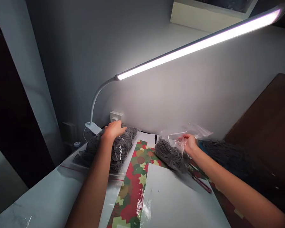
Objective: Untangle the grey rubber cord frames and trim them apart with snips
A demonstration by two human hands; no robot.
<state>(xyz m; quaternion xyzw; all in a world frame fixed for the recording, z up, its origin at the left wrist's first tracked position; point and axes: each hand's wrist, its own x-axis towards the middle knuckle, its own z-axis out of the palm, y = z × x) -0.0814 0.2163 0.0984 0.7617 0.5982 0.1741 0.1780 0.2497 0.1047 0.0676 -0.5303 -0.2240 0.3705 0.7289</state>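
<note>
Our left grip (pixel 114 130) rests on the large bag (pixel 123 146) of grey cord; we cannot tell whether it grasps. Our right grip (pixel 190 143) pinches the small bag (pixel 167 153), farther right over the tabletop (pixel 35 202). We seem to be arranging 2 bags, which calls for steady pinching.

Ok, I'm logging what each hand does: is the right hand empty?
No, the right hand grips clear plastic beside a bundle of grey strands.

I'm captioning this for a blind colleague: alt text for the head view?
A person's left hand is at bagged grey cords; the right hand holds clear plastic beside a smaller grey bundle. A lit lamp stretches above.
</note>
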